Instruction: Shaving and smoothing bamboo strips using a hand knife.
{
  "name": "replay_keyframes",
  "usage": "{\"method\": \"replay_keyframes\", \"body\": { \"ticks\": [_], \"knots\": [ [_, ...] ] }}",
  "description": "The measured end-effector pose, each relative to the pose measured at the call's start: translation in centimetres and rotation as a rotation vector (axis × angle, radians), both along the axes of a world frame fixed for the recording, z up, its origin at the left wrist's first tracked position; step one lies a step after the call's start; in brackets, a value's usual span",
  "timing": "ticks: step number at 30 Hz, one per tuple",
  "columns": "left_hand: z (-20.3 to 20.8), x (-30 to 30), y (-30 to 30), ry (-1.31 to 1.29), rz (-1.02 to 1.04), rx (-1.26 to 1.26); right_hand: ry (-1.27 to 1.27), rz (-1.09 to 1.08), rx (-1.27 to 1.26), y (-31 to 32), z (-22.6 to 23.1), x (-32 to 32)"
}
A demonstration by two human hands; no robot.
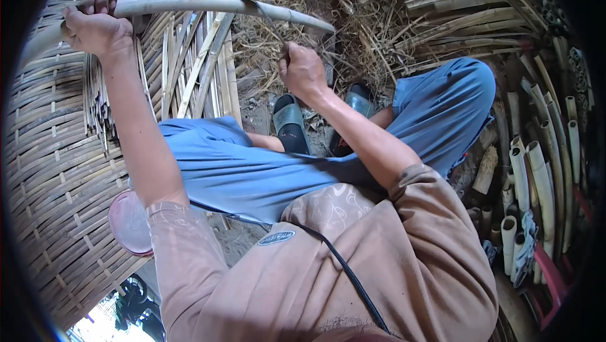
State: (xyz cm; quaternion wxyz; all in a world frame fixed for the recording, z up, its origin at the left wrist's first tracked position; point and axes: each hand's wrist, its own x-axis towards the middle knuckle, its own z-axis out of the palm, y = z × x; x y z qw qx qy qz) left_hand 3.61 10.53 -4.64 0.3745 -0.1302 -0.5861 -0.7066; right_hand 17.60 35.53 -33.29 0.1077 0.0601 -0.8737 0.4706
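Note:
My left hand [101, 23] is wrapped round a long pale bamboo pole [189, 3] at the upper left. The pole runs to the right in a slight bend and ends above my feet. My right hand [304, 72] is closed below the pole, near its right part. From the top of that fist a thin dark knife blade [270, 26] slants up and leftward, crossing the pole. Its handle is hidden in my fingers.
Woven bamboo matting [57, 171] covers the left side. Split bamboo strips [199, 64] lie beyond my knee. Shavings [372, 26] litter the floor ahead by my sandals [290, 121]. Bamboo lengths [467, 26] are stacked at upper right, with cut tubes [536, 171] standing at right.

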Motion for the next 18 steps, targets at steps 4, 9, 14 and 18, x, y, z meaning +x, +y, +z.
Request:
{"method": "replay_keyframes", "body": {
  "ticks": [4,9,14,18],
  "knots": [
    [0.5,1.0,0.5,0.035,0.078,0.015,-0.453,-0.181,0.112,1.6,-0.8,-0.4],
    [0.6,0.6,1.5,-0.006,0.063,0.042,-0.21,-0.091,-0.048,1.7,-1.9,-0.8],
    [0.9,0.6,1.8,-0.005,0.153,0.043,-0.266,-0.133,0.037,1.1,-2.1,-0.1],
    [0.8,0.6,1.8,0.024,0.131,0.068,-0.386,-0.297,0.111,1.8,-2.6,-0.5]
  ]
}}
